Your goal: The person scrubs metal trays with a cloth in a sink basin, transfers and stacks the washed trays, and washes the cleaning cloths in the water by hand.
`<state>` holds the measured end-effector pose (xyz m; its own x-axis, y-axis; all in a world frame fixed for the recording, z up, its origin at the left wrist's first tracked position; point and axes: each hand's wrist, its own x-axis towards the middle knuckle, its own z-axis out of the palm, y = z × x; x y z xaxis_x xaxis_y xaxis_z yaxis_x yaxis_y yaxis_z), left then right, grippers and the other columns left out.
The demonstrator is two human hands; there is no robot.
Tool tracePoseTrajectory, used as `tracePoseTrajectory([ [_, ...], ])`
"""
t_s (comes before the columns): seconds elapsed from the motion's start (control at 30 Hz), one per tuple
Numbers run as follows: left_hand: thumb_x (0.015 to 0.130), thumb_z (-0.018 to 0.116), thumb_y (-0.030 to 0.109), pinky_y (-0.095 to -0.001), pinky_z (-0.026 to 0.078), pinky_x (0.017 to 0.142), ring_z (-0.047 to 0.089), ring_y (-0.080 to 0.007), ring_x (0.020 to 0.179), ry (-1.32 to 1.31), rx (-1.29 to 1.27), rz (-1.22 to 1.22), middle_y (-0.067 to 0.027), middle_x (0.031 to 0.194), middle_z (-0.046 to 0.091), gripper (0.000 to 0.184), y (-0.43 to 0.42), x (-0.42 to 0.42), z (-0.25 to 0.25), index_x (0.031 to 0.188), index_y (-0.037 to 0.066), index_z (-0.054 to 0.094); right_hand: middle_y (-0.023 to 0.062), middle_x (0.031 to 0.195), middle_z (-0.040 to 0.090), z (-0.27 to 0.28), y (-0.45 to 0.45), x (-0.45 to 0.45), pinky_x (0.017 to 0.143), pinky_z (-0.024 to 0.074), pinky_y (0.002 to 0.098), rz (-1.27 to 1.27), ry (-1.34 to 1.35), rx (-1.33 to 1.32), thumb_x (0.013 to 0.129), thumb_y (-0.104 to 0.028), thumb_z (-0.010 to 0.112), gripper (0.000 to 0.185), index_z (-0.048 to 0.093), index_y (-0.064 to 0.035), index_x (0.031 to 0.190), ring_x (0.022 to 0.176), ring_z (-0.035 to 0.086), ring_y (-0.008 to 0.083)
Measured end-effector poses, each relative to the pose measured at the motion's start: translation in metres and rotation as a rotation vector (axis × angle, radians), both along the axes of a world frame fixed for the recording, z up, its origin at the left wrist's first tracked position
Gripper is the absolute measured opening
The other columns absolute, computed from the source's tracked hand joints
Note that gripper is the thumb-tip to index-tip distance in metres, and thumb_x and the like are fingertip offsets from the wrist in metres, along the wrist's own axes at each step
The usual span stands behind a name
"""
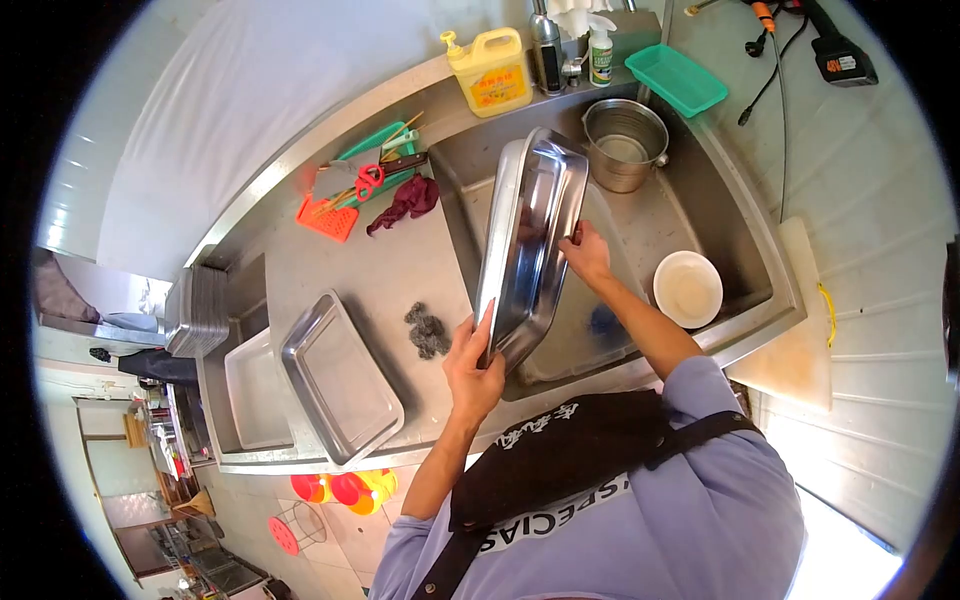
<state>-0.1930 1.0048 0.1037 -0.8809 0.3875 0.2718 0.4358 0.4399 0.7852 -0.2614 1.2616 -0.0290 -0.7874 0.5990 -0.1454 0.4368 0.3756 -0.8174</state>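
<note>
Your left hand point(474, 370) and right hand point(588, 253) clasp a tilted tray point(535, 240).
Pot point(626, 172) and bowl point(688, 290) (the latter white) occupy the sink point(722, 222).

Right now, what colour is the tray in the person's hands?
The tray is shiny silver, seen best in the head view.

From my remote station I log silver, mirror-bright, on the tray point(535, 230). Scouring wool point(428, 332): dark grey. I note a yellow jug point(492, 82), orange-toned label; green basin point(677, 80); maroon cloth point(408, 202); red scissor handles point(369, 179); white bowl point(688, 289). Apron point(570, 440) black, white lettering; shirt point(710, 490) pale lavender.
</note>
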Motion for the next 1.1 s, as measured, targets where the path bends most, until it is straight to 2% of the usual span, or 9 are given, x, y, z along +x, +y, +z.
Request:
tracePoseTrajectory([
  [0.23,0.064,0.053,-0.009,-0.0304,0.048,0.076,0.062,-0.0268,0.090,0.104,0.020,-0.035,-0.0167,0.111,0.058,0.067,-0.005,0.005,0.000,0.127,0.016,0.056,0.0172,0.085,0.066,0.012,0.002,0.013,0.072,0.0490,0.0426,-0.027,-0.021,-0.008,0.073,-0.033,0.063,0.043,0.053,-0.0021,0.100,0.082,0.064,0.0348],
  [0.43,0.063,0.053,-0.009,-0.0315,0.050,0.070,0.063,-0.0267,0.083,0.124,-0.018,-0.037,-0.0183,0.114,0.057,0.069,-0.008,0.019,0.011,0.126,0.019,0.056,0.0146,0.079,0.064,-0.018,0.004,0.010,0.068,0.0499,0.0378,0.082,0.229,-0.140,0.072,-0.024,0.068,0.050,0.048,-0.0015,0.112,0.074,0.064,0.0277],
  [0.5,0.063,0.052,-0.009,-0.0314,0.051,0.066,0.063,-0.0260,0.080,0.178,-0.020,-0.052,-0.0181,0.117,0.056,0.070,-0.017,0.017,0.009,0.125,0.023,0.057,0.0124,0.089,0.063,-0.029,0.011,0.008,0.065,0.0505,0.0349,0.151,0.224,-0.339,0.075,-0.020,0.068,0.058,0.042,-0.0040,0.124,0.077,0.062,0.0217],
  [0.57,0.064,0.052,-0.008,-0.0300,0.053,0.065,0.063,-0.0238,0.081,0.298,-0.051,-0.108,-0.0172,0.123,0.054,0.072,-0.023,0.015,0.009,0.126,0.027,0.056,0.0125,0.121,0.052,0.021,0.005,0.023,0.083,0.0502,0.0398,0.123,0.187,-0.537,0.084,-0.018,0.061,0.057,0.034,-0.0054,0.133,0.101,0.057,0.0245],
  [0.63,0.062,0.054,-0.008,-0.0308,0.054,0.066,0.063,-0.0231,0.079,0.377,-0.105,-0.169,-0.0143,0.127,0.052,0.077,-0.026,0.015,0.019,0.128,0.032,0.053,0.0115,0.120,0.053,0.024,0.013,0.028,0.082,0.0500,0.0391,0.136,0.113,-0.558,0.085,-0.019,0.060,0.054,0.036,-0.0060,0.132,0.100,0.057,0.0240],
  [0.67,0.065,0.056,-0.005,-0.0363,0.053,0.078,0.061,-0.0295,0.097,0.241,-0.217,-0.254,-0.0158,0.127,0.050,0.075,-0.031,0.020,0.038,0.130,0.032,0.049,0.0110,0.119,0.053,0.023,0.015,0.032,0.082,0.0499,0.0388,0.131,0.115,-0.580,0.086,-0.019,0.059,0.052,0.037,-0.0063,0.131,0.100,0.057,0.0237],
  [0.77,0.069,0.059,-0.001,-0.0400,0.041,0.099,0.046,-0.0342,0.121,0.419,-0.254,-0.283,-0.0158,0.133,0.046,0.076,-0.032,0.022,0.037,0.136,0.030,0.041,0.0096,0.117,0.054,0.018,0.023,0.046,0.082,0.0497,0.0377,0.080,0.136,-0.643,0.087,-0.020,0.057,0.048,0.039,-0.0072,0.130,0.099,0.057,0.0229],
  [0.97,0.068,0.058,0.002,-0.0409,0.042,0.098,0.046,-0.0340,0.120,0.475,-0.283,-0.276,-0.0143,0.132,0.047,0.072,-0.047,0.022,0.039,0.135,0.025,0.044,0.0068,0.112,0.057,0.005,0.032,0.071,0.082,0.0492,0.0357,-0.056,0.242,-0.722,0.090,-0.022,0.054,0.039,0.044,-0.0090,0.126,0.096,0.057,0.0213],
  [1.1,0.069,0.062,-0.003,-0.0390,0.043,0.095,0.049,-0.0324,0.117,0.322,-0.082,-0.238,-0.0140,0.131,0.047,0.076,-0.063,0.013,0.025,0.138,0.020,0.039,0.0049,0.109,0.058,-0.011,0.026,0.066,0.082,0.0489,0.0343,-0.046,0.433,-0.703,0.093,-0.023,0.052,0.034,0.047,-0.0102,0.124,0.094,0.057,0.0203],
])
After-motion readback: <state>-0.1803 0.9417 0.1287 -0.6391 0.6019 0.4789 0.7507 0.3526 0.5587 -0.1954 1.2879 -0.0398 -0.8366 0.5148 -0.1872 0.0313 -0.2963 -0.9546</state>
